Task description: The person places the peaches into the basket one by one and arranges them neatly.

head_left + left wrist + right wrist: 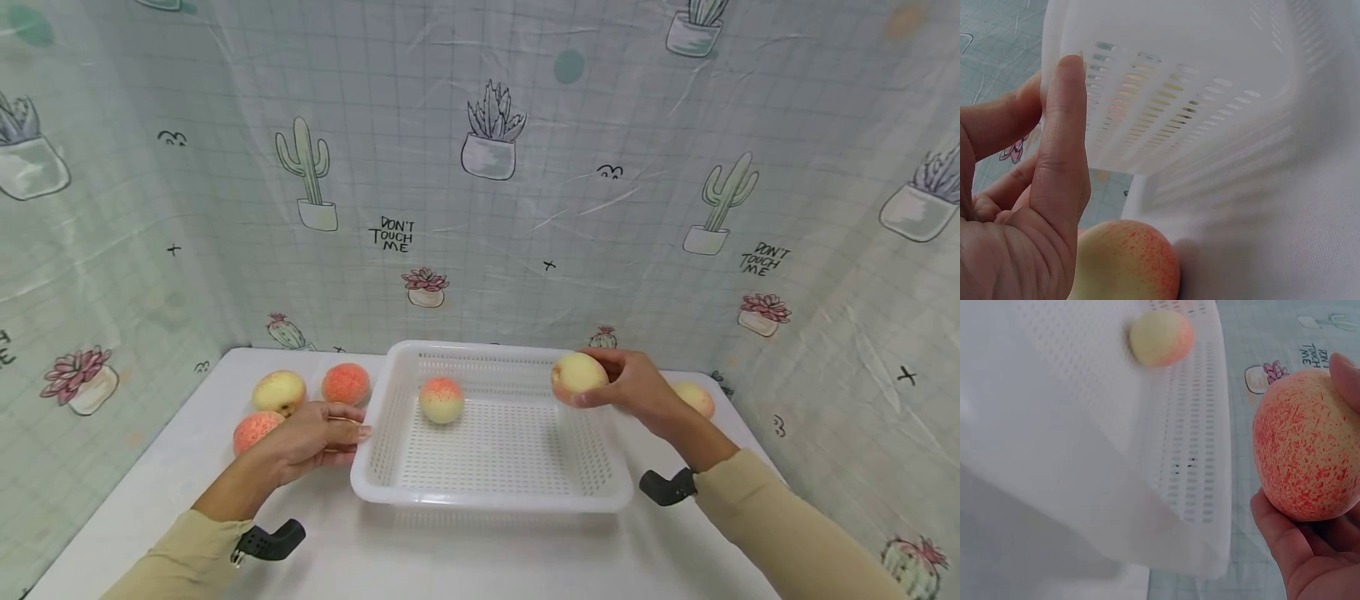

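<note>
A white perforated plastic basket (491, 498) sits in the middle of the table. At its left side my left hand (318, 442) pinches the rim, thumb and fingers at the edge. One yellow-and-red peach (442, 401) lies inside, toward the back left. Over the basket's back right corner, my right hand (626, 387) grips another peach (577, 377) between thumb and fingers. The right wrist view shows the red-speckled side of this held peach (1307, 450), beside the basket wall. Below my left hand, a peach (1132, 259) rests on the table in the left wrist view.
Left of the basket lie a yellow peach (279, 390), a red peach (346, 384) and another red peach (257, 431). A further peach (693, 400) is on the right, partly behind my right forearm. A cactus-print curtain (420, 167) encloses the white table (450, 558) at the back and sides.
</note>
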The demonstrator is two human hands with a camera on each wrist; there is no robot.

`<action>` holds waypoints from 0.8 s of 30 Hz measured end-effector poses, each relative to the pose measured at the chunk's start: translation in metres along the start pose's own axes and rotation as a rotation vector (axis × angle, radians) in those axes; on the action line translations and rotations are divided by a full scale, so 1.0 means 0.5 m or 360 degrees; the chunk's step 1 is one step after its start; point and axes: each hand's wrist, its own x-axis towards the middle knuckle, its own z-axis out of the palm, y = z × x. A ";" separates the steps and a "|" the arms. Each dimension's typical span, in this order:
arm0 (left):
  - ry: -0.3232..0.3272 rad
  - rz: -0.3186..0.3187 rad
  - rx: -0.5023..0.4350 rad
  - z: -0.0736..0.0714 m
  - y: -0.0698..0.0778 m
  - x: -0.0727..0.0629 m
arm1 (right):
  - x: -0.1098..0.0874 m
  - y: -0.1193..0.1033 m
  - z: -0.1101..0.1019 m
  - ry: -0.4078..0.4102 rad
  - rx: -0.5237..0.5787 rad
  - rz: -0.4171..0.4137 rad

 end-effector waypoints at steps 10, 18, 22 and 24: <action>0.0013 -0.0018 0.0007 0.000 0.000 0.001 | 0.012 -0.003 0.009 -0.0028 0.0013 -0.0043; 0.0011 -0.0028 -0.0003 -0.004 0.001 0.005 | 0.026 -0.008 0.018 -0.0050 0.0017 -0.0062; 0.0004 -0.0029 -0.0003 -0.004 0.002 0.006 | 0.035 -0.011 0.025 -0.0060 0.0023 -0.0065; 0.0002 -0.0029 -0.0003 -0.004 0.002 0.006 | 0.038 -0.014 0.029 -0.0071 0.0020 -0.0059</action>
